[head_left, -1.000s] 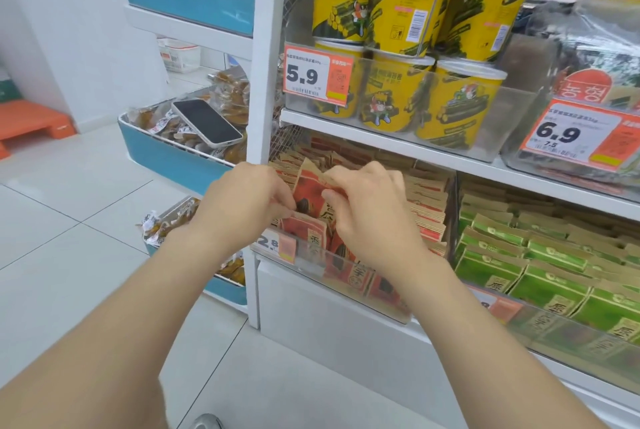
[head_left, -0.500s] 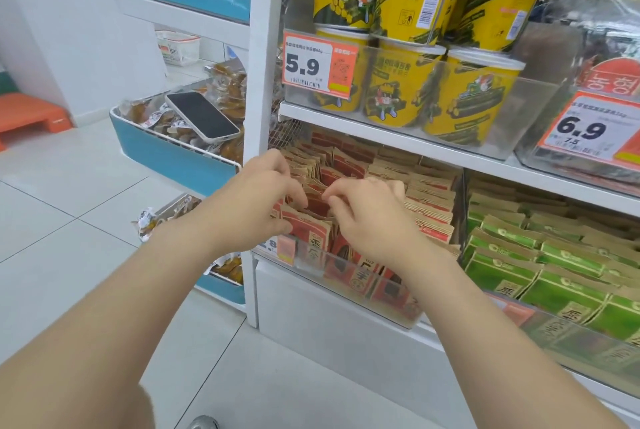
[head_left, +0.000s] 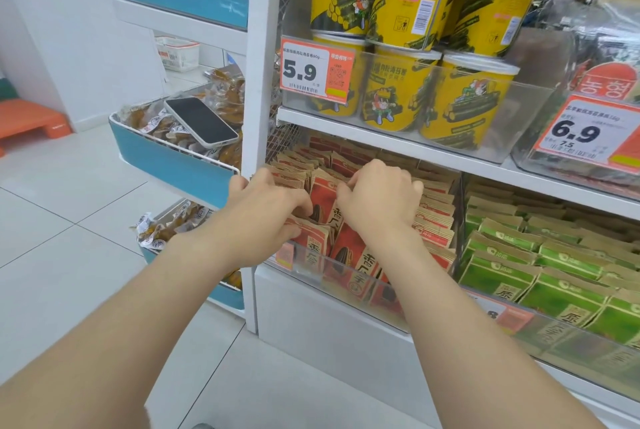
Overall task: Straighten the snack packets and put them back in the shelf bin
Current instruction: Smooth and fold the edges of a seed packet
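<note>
Reaching into the clear bin (head_left: 360,293) on the lower shelf, both hands meet over one red packet (head_left: 322,193) that stands upright near the bin's front. The left hand (head_left: 266,217) comes in from the bin's left end. Its fingers are curled and pinch the packet's left edge, with the thumb low against the front packets. The right hand (head_left: 381,201) sits knuckles-up just right of it. Its fingers are folded under and their tips grip the packet's top edge. Behind and to the right of the hands, inside the bin, the other red packets (head_left: 433,217) stand in leaning rows. Right of the bin lie green packets (head_left: 502,276). On the shelf above the bin stand yellow tubs (head_left: 467,99) with a 5.9 price tag (head_left: 313,70) in front. Left of the bin, past the white post, a phone (head_left: 201,120) lies on the wrapped snacks in a blue tray (head_left: 173,158).
</note>
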